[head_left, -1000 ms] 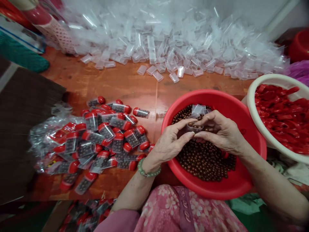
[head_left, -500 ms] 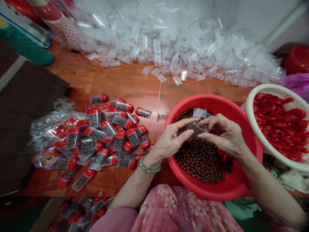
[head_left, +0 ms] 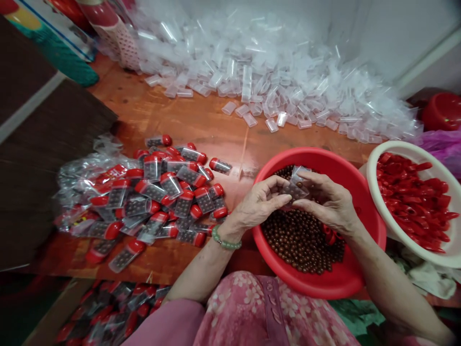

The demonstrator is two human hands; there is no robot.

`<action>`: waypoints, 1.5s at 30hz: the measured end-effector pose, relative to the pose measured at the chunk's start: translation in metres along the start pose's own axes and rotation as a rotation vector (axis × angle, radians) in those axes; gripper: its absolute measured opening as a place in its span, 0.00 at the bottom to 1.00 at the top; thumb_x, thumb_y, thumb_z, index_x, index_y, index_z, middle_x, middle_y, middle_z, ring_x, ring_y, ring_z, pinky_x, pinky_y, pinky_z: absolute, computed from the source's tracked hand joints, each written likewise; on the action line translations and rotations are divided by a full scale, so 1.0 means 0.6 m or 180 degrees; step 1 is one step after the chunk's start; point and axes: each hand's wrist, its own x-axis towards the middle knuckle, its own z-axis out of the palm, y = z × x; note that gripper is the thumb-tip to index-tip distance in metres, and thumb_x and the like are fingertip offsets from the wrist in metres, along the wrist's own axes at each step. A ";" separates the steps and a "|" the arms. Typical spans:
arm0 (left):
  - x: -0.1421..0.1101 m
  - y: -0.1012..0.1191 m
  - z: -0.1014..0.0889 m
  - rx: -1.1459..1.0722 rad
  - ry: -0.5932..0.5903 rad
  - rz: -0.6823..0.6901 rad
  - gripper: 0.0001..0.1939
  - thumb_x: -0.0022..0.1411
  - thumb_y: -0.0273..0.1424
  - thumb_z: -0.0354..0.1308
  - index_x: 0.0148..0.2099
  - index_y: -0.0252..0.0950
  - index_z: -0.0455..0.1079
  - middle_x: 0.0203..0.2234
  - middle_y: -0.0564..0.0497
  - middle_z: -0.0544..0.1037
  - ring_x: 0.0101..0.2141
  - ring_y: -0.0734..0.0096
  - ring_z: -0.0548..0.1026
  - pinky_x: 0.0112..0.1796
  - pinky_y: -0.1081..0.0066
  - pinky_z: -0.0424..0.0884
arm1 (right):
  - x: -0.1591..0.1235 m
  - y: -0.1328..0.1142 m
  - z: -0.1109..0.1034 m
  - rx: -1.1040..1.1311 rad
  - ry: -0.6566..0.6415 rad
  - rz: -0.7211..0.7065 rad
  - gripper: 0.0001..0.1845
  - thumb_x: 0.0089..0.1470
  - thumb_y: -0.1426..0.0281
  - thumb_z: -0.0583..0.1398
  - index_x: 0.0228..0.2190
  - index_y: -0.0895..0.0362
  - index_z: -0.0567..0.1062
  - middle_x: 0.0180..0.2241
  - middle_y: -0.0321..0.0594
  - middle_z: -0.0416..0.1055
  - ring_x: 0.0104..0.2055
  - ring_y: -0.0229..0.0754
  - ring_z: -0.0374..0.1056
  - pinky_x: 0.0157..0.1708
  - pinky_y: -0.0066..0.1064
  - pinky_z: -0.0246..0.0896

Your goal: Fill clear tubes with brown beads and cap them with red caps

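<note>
Tilted further upward than in the earlier frame, a small clear plastic tube (head_left: 297,188) sits between the person's two hands, its far end raised and dark brown beads filling its lower part. The left hand (head_left: 260,202), with a green jade bead bracelet (head_left: 225,241) on its wrist, curls thumb and fingers around the tube from one side. The right hand (head_left: 329,202) pinches it from the other. The hands are close together, both clamped on the tube, above a round red plastic basin (head_left: 370,240) heaped with glossy brown beads (head_left: 300,247). A few red caps (head_left: 329,235) lie on the beads just below the right hand.

Just beside the red basin on the right, a white basin (head_left: 374,192) holds a mound of loose red tube caps (head_left: 410,197). To the left, on an orange-brown wooden surface (head_left: 180,120), lies a heap of bead-filled tubes with red caps (head_left: 171,186), many resting on crumpled plastic bagging (head_left: 81,175). More capped tubes (head_left: 108,307) lie in a lower pile nearest the person's pink floral garment (head_left: 248,312). Farther off, against a white wall, a large drift of empty clear tubes (head_left: 252,86) spreads across the surface, with a red tub (head_left: 442,111) and a purple plastic bag (head_left: 441,149) at the right
</note>
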 end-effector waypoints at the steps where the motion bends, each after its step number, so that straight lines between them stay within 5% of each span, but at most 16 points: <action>1: 0.000 0.000 -0.001 0.0009 -0.0004 0.0027 0.15 0.56 0.35 0.70 0.42 0.35 0.71 0.36 0.52 0.77 0.36 0.76 0.75 0.39 0.75 0.74 | 0.001 0.001 -0.001 -0.0096 -0.0061 -0.0060 0.24 0.54 0.63 0.69 0.53 0.49 0.74 0.45 0.42 0.79 0.43 0.43 0.76 0.45 0.37 0.74; 4: 0.000 -0.002 -0.004 -0.0001 -0.0132 0.0052 0.16 0.56 0.36 0.70 0.43 0.36 0.71 0.36 0.51 0.77 0.36 0.73 0.76 0.39 0.72 0.76 | 0.001 0.004 0.000 -0.0138 -0.0166 -0.0020 0.20 0.55 0.61 0.68 0.49 0.50 0.77 0.42 0.42 0.79 0.42 0.45 0.76 0.47 0.40 0.73; 9: 0.001 -0.003 -0.009 -0.0204 -0.0292 -0.0102 0.19 0.57 0.38 0.69 0.48 0.36 0.70 0.40 0.47 0.80 0.36 0.70 0.80 0.37 0.70 0.79 | 0.001 -0.003 0.003 0.0520 0.0031 0.0360 0.16 0.51 0.57 0.70 0.37 0.50 0.73 0.32 0.37 0.76 0.30 0.41 0.74 0.31 0.35 0.75; 13: 0.004 0.000 -0.011 -0.0303 -0.0296 -0.0157 0.22 0.57 0.38 0.70 0.51 0.37 0.70 0.43 0.45 0.81 0.35 0.68 0.82 0.38 0.70 0.80 | 0.001 -0.015 -0.006 0.0419 0.0048 -0.0018 0.16 0.51 0.58 0.70 0.28 0.51 0.71 0.28 0.36 0.73 0.30 0.40 0.71 0.32 0.35 0.72; 18: 0.000 0.000 -0.002 -0.0188 -0.0103 0.0077 0.20 0.57 0.38 0.69 0.48 0.35 0.71 0.42 0.46 0.82 0.38 0.67 0.82 0.43 0.66 0.79 | 0.000 -0.016 -0.007 0.0236 -0.0024 0.0200 0.20 0.49 0.60 0.72 0.41 0.51 0.72 0.30 0.34 0.73 0.28 0.38 0.71 0.29 0.32 0.69; 21: -0.010 0.001 0.007 0.0204 -0.0072 0.0305 0.17 0.59 0.38 0.68 0.46 0.36 0.71 0.42 0.45 0.82 0.42 0.65 0.81 0.46 0.64 0.78 | 0.000 -0.014 -0.011 0.0197 0.0237 0.0307 0.24 0.48 0.57 0.71 0.44 0.50 0.73 0.34 0.36 0.75 0.29 0.39 0.71 0.30 0.34 0.70; 27: -0.028 0.011 0.021 0.0471 -0.0029 0.0437 0.12 0.63 0.34 0.65 0.46 0.37 0.68 0.41 0.47 0.82 0.43 0.64 0.83 0.48 0.62 0.80 | -0.022 -0.007 -0.073 -0.0068 0.1368 0.0370 0.09 0.55 0.60 0.67 0.35 0.51 0.78 0.30 0.34 0.75 0.28 0.38 0.70 0.31 0.32 0.66; 32: -0.032 0.017 0.032 0.0546 -0.0103 0.0460 0.11 0.64 0.30 0.63 0.49 0.37 0.71 0.41 0.48 0.83 0.41 0.68 0.83 0.46 0.68 0.81 | -0.068 0.006 -0.124 -0.1254 0.0264 0.1053 0.07 0.59 0.65 0.62 0.37 0.54 0.78 0.32 0.36 0.78 0.31 0.40 0.71 0.34 0.32 0.65; 37: -0.030 0.006 0.034 0.0539 -0.0031 0.0378 0.13 0.62 0.29 0.66 0.49 0.36 0.74 0.39 0.49 0.84 0.39 0.71 0.83 0.45 0.74 0.80 | -0.084 0.021 -0.120 -0.2489 -0.0888 0.1314 0.10 0.63 0.70 0.57 0.41 0.57 0.78 0.38 0.43 0.78 0.38 0.44 0.73 0.41 0.34 0.64; 45: -0.020 -0.008 0.031 0.0597 0.0281 0.0391 0.12 0.60 0.32 0.68 0.46 0.35 0.74 0.36 0.50 0.83 0.36 0.71 0.82 0.43 0.72 0.80 | -0.029 0.041 -0.076 -0.3584 -0.1481 0.1135 0.12 0.64 0.70 0.56 0.47 0.59 0.74 0.45 0.50 0.73 0.45 0.50 0.71 0.36 0.34 0.60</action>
